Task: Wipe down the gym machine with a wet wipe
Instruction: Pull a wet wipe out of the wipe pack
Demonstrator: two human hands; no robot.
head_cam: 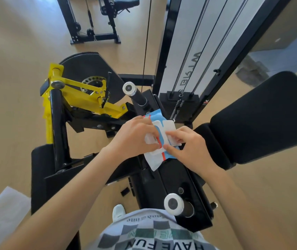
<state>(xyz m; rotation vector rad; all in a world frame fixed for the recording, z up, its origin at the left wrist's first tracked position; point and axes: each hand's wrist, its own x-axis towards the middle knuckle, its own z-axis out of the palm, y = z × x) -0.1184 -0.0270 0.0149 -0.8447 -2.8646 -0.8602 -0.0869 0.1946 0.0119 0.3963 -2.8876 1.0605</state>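
A blue-and-white soft plastic wet-wipe pack with a red stripe (pixel 157 123) is held between both hands, above the black steel gym machine (pixel 164 179). The left hand (pixel 135 136) is wrapped round the pack's left side, with its fingers (pixel 144 121) curled over the far edge and the thumb pressed on the near edge. The right hand (pixel 191 147) is set on the pack's right side. Its fingers (pixel 174 134) are bent and pinched on the white rectangular flap (pixel 167 126) on the pack's face. Whether the flap is lifted cannot be told.

Well left of the left fingers, a yellow painted lever arm (pixel 82 87) is seen against a black round disc (pixel 90 69). Just beyond the fingers lies a black roller bar with a white end cap (pixel 129 88). Beyond the right fingers a black weight stack (pixel 180 103) sits under silver guide rods (pixel 194 51). To their right a black padded backrest (pixel 261 114) is seen. Nearer than the fingers, a second white-capped roller (pixel 174 204) is found beside a checked shirt (pixel 153 235). A beige wooden floor (pixel 8 87) lies beneath.
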